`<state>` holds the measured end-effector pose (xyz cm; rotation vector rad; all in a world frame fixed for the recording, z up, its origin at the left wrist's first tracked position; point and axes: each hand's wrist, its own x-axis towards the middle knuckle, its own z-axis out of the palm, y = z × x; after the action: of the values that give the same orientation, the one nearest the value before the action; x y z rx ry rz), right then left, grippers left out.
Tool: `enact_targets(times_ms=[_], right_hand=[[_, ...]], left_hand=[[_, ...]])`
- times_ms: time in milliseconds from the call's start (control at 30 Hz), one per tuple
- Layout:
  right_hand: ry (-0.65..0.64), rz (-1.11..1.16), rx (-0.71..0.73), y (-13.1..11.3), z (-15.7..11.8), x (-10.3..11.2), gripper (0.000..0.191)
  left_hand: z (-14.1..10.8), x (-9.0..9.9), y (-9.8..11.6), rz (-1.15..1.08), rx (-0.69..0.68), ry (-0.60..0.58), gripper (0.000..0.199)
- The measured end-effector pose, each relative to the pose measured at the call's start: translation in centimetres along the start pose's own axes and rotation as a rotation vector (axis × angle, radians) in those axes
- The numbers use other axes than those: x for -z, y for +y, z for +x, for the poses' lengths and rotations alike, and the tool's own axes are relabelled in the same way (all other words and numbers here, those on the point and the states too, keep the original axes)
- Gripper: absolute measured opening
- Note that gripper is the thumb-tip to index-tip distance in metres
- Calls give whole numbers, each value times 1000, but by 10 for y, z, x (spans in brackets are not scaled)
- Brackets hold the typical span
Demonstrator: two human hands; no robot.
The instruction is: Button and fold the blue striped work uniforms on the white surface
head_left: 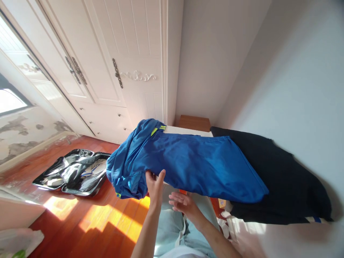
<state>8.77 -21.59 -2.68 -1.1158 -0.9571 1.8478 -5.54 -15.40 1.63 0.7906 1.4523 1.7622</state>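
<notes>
A blue garment (193, 161) with yellow-green trim lies spread across a white surface in front of me. Its right part is flat and folded, while its left part (129, 161) is bunched up and hangs over the edge. My left hand (154, 186) touches the garment's near edge, with thumb and fingers apart. Just below that edge, my right hand (184, 203) is held with its fingers stretched out, and nothing shows in it. Under the blue garment's right end lies a black cloth item (285, 179), which reaches toward the wall.
An open suitcase (75, 172) with packed items lies on the wooden floor (107, 222) to the left. White wardrobe doors (102, 46) stand behind. A brown wooden piece (195, 123) is at the back, and a plastic bag (20, 242) sits at lower left.
</notes>
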Motion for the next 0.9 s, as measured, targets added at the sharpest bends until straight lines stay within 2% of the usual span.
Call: enact_targets(times_ms=[133,200,400,500,567,633,733,800,900], right_hand=[[3,158,20,3,5,-12,77],[-31,208,60,-4,10,-17,70],[-119,195,205,-19,24,-39,54],[-119,222,212,-19,28,-49,54],[-123,233,221,-18,29,-52,55],[-117,242,238,-17,31,-52,56],[-55,222,259,-13,36,-51,57],[9,213,278,-8,43,-53,49],[116,207,318,-2,61,-56,36]], left_hand=[[8,-22,10,306,-222,-45,45],[11,-32,13,396,-274,-80,45],[13,-54,14,460,-262,-174,87],[19,-55,14,512,-202,-131,102],[26,-51,14,471,-146,-89,107],[35,-44,11,379,-99,-61,99],[45,-31,6,233,3,21,66],[46,-24,3,112,105,95,52],[43,-17,4,-134,238,201,49]])
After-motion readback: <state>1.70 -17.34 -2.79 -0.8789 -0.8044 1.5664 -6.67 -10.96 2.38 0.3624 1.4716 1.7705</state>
